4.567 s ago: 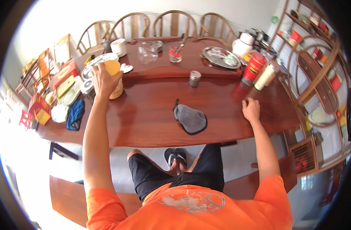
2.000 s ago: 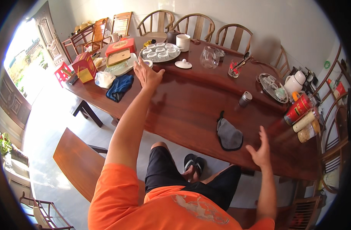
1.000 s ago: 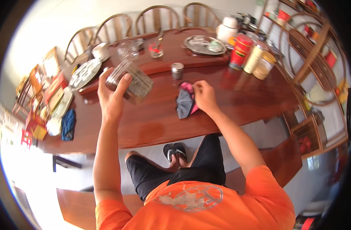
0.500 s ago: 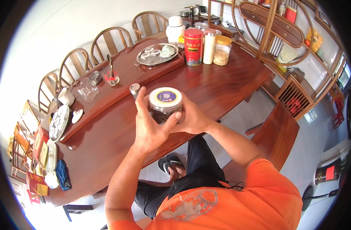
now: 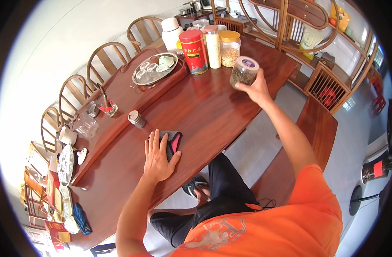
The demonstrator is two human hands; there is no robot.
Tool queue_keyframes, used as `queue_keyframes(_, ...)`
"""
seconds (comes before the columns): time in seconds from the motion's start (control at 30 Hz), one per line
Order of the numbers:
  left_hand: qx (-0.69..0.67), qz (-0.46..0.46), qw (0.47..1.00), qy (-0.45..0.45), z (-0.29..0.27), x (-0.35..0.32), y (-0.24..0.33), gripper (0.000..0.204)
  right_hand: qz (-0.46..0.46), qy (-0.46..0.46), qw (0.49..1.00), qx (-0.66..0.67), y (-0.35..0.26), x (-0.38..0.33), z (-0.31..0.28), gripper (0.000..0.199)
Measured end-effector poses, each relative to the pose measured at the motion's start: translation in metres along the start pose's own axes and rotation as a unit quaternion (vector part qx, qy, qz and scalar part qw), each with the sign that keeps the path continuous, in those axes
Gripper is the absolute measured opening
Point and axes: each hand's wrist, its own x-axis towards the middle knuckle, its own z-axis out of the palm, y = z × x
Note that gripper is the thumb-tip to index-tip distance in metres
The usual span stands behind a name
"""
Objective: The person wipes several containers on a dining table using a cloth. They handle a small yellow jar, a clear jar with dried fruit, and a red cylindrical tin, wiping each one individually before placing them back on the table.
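Observation:
My right hand (image 5: 259,91) grips a clear jar (image 5: 243,78) from its right side, thumb in front. The jar has a pale lid with a purple round label and dark dried contents. It is at the table's right part, close to the jar with a yellow lid (image 5: 230,49); whether its base touches the wood I cannot tell. My left hand (image 5: 158,159) lies flat, fingers stretched, partly over a folded dark grey and pink cloth (image 5: 174,140) near the table's front edge. Just beyond it stands a small metal-topped grey canister (image 5: 137,119).
A red tin (image 5: 193,52), a slim cream canister (image 5: 212,48) and a white flask (image 5: 172,35) stand at the back. A round metal tray (image 5: 149,80) holds glass cups. A raised wooden ledge runs along the table (image 5: 114,182). A bench (image 5: 309,137) stands at right.
The jar has moved from between both hands to the far right, now in my right hand alone. My left hand has let go and come down on the cloth.

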Motion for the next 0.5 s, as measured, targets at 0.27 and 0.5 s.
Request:
queue_keyframes(0.27, -0.004, -0.013, 1.0, 0.007, -0.004, 0.002, 0.006, 0.077, -0.002, 0.013, 0.996, -0.09, 0.027, 0.054, 0.038, 0.099)
queue_keyframes(0.5, -0.007, -0.019, 1.0, 0.022, -0.01, 0.002, 0.01, 0.073, 0.017, 0.003, 0.992, -0.125, 0.045, 0.08, 0.071, 0.125)
